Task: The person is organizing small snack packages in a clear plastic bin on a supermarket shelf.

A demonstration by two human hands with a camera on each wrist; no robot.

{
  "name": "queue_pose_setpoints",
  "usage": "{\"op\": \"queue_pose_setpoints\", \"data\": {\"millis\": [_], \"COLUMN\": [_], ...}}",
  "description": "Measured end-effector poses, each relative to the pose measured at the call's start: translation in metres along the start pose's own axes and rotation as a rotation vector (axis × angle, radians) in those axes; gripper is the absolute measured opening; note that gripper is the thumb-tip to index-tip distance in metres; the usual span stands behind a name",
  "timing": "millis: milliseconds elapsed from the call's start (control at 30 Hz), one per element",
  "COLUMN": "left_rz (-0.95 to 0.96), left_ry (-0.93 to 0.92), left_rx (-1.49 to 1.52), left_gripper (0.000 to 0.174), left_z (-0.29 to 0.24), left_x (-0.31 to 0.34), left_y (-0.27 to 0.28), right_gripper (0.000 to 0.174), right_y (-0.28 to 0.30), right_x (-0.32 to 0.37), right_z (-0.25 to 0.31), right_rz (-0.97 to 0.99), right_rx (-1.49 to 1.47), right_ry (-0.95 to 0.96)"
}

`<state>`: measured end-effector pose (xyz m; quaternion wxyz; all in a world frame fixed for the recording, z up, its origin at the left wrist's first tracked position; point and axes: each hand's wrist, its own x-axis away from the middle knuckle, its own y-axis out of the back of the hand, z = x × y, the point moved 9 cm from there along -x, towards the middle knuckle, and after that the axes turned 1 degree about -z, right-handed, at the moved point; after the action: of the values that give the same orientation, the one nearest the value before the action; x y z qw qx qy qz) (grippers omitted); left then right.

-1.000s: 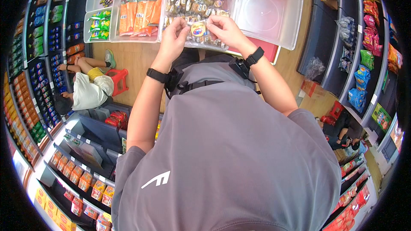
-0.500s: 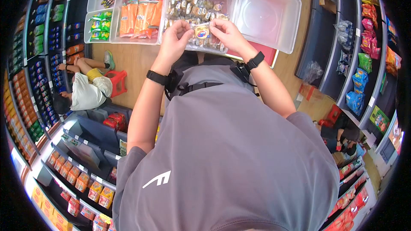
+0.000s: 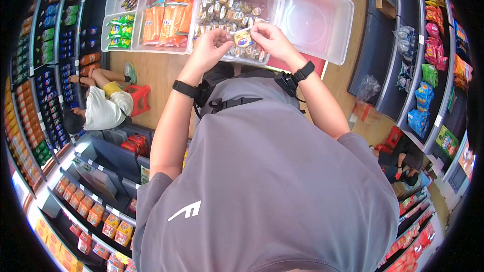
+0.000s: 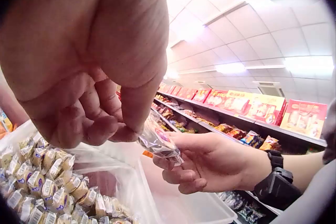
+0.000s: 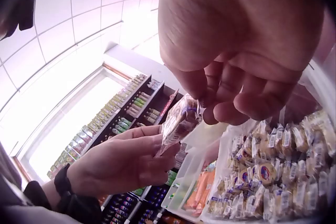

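A small clear-wrapped snack with a round yellow and blue label (image 3: pixel 243 39) is held up between both hands, over the bin of similar snacks (image 3: pixel 206 7). The left hand (image 3: pixel 210 50) pinches one end of its wrapper between thumb and fingers; the right hand (image 3: pixel 275 43) pinches the other end. In the left wrist view the packet (image 4: pixel 160 142) hangs tilted between the left hand (image 4: pixel 94 61) and the right hand (image 4: pixel 210 161). The right wrist view shows the packet (image 5: pixel 181 119) edge-on, with the right hand (image 5: pixel 241 45) above it and the left hand (image 5: pixel 126 161) at its far end.
Left of the snack bin are bins of orange packets (image 3: pixel 166 22) and green packets (image 3: pixel 120 32). On its right stands an empty clear bin (image 3: pixel 315 25). Stocked shelves line both sides. One person in a white top (image 3: pixel 106 107) sits at left; another (image 3: pixel 406 158) is at right.
Both hands and the pinched packet have moved slightly to the right in the head view. The label now faces upward more fully, and both hands keep their pinch.
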<state>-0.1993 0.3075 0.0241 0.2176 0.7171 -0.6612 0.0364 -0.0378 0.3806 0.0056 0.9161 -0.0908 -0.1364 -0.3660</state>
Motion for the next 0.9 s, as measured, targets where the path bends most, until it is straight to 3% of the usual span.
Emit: {"op": "queue_pose_setpoints", "data": {"millis": [267,367,467,567,767,900], "left_rz": [-0.106,-0.072,0.057,0.087,-0.093,-0.113], "left_ry": [-0.014,-0.078,0.039,0.016,-0.016,0.029], "left_rx": [-0.086,0.036,0.211,0.202,0.128,0.192], "left_gripper": [0.01,0.01,0.01,0.01,0.011,0.012], "left_z": [0.01,0.019,0.01,0.009,0.018,0.005], "left_x": [-0.004,-0.007,0.0,0.001,-0.003,0.0], "left_y": [0.009,0.003,-0.01,-0.015,0.004,0.007], "right_gripper": [0.019,0.019,0.02,0.02,0.017,0.02], "right_y": [-0.007,-0.002,0.0,0.002,-0.004,-0.011], "right_x": [-0.001,-0.003,-0.005,-0.006,-0.005,-0.005], "right_z": [-0.005,-0.012,-0.013,-0.014,-0.016,-0.028], "right_rz": [0.029,0.007,0.035,0.015,0.077,0.146], "right_rx": [-0.043,-0.01,-0.008,-0.03,-0.038,-0.003], "right_ry": [-0.015,-0.052,-0.023,-0.045,-0.013,-0.11]}}
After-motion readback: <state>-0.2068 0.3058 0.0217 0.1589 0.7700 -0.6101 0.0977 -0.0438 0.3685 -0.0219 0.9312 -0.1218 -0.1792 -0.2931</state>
